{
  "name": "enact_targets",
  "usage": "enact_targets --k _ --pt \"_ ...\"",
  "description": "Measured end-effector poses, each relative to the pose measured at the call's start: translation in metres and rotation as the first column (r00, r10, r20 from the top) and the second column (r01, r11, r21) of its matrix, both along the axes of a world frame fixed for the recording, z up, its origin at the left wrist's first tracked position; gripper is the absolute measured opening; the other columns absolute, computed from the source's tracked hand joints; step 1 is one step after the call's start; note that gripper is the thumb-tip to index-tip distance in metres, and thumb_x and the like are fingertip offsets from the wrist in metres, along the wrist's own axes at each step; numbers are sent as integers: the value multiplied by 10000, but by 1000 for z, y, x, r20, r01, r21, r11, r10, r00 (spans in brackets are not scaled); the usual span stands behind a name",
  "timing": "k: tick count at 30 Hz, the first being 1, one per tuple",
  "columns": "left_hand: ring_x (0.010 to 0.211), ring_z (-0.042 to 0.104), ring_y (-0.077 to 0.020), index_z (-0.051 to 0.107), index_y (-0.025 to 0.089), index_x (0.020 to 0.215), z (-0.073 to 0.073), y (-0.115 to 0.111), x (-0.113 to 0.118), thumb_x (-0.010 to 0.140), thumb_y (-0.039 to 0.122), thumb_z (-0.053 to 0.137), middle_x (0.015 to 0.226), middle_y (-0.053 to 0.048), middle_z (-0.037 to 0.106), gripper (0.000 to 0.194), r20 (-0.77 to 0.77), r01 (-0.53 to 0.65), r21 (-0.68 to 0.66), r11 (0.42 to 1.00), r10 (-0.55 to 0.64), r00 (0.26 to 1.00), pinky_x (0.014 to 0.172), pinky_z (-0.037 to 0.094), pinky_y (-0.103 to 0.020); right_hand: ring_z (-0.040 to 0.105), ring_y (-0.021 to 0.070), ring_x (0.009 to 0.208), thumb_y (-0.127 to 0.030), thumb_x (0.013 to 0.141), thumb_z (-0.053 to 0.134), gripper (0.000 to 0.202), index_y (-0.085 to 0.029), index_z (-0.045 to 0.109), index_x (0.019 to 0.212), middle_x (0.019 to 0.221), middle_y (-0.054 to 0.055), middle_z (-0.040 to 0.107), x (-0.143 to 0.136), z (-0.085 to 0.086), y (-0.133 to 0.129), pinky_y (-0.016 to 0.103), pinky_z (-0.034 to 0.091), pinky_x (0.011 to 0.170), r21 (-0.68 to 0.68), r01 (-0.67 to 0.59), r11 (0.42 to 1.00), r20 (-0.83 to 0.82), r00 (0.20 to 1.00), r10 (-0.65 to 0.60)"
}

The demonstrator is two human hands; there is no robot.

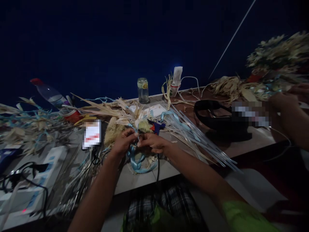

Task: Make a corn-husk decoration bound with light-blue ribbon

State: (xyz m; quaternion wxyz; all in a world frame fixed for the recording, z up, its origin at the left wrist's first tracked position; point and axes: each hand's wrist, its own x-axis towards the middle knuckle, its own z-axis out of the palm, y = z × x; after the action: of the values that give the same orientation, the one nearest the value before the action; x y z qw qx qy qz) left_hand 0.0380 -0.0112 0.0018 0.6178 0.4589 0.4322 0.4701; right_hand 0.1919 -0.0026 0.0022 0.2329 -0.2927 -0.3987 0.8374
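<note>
My left hand (125, 140) and my right hand (152, 142) meet over the table, fingertips nearly touching. Both are closed in a pinch around a narrow light-blue ribbon (136, 166), whose loose loops hang below onto the tabletop. Right behind my fingers lie pale dried husk leaves (120, 112) and a yellowish-green husk flower (145, 125); whether the pinch also takes in a stem is hidden. A blue glue gun (158, 126) with an orange-red part rests just beyond my right hand. To the left of my left hand sits a tan fibrous bundle (112, 133).
Clear plastic sticks (205, 145) and a black headband-like object (212, 111) lie to the right. Behind stands a glass jar (143, 91). Leftward are a phone (91, 134), wire stems (79, 183), a power strip (45, 180) and a tilted bottle (49, 93). Another person's arm (292, 116) reaches in at right.
</note>
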Motion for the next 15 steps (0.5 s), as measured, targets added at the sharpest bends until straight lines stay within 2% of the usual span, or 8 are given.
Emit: enact_targets --k 5,9,12,15 --pt "492 447 -60 536 139 670 1 -1 2 616 295 705 558 37 528 237 -15 -16 -8 1000 16 1000 505 327 -196 340 18 430 -263 425 792 420 -151 418 582 463 -105 412 -4 -1 -2 197 214 453 113 104 988 69 991 -112" --pt "491 451 -57 542 145 711 0 1 2 623 302 701 577 35 543 240 4 -22 -12 1000 22 1000 495 326 -187 345 27 444 -292 476 775 387 -149 427 569 470 -97 411 -4 -4 -1 206 225 461 204 120 972 47 990 -132" --pt "506 459 -55 549 157 780 1 2 3 589 274 723 617 41 545 284 82 -60 -8 998 61 995 501 345 -182 332 27 414 -300 487 771 386 -153 420 552 446 -99 410 -3 -3 -1 209 206 441 241 119 963 32 991 -131" --pt "501 448 -39 553 155 803 5 0 5 600 261 716 645 39 541 281 187 -75 -22 997 78 979 484 340 -166 330 27 394 -298 471 778 390 -156 422 545 423 -100 410 -2 0 -1 210 197 432 213 106 971 54 991 -120"
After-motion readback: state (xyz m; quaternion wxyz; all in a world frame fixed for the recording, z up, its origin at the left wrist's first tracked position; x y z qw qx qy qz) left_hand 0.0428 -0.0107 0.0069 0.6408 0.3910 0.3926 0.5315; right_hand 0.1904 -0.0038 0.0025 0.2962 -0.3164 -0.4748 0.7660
